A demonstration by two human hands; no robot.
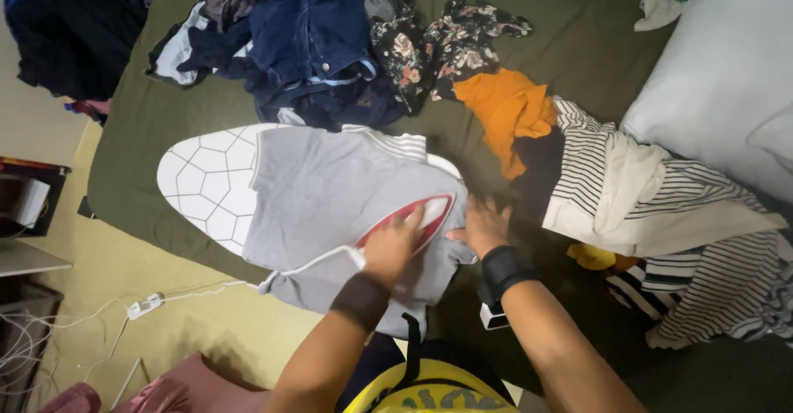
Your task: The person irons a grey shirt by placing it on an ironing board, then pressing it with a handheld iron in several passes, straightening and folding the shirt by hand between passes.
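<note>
In the head view, at lower centre of the frame, the left hand [390, 246] is clenched on a red and white iron [413, 219] resting on a grey garment [330, 190]. The right hand [481, 225], fingers released and flat, presses the garment's edge just beside it. The garment covers a white ironing board [206, 182] at centre left.

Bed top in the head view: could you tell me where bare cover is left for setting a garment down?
Bare olive bed cover shows left of the ironing board, and at the top between the floral garment and white pillow. The dark clothes pile, striped clothes and both hands, left hand and right hand, on the grey shirt crowd everything else.
</note>
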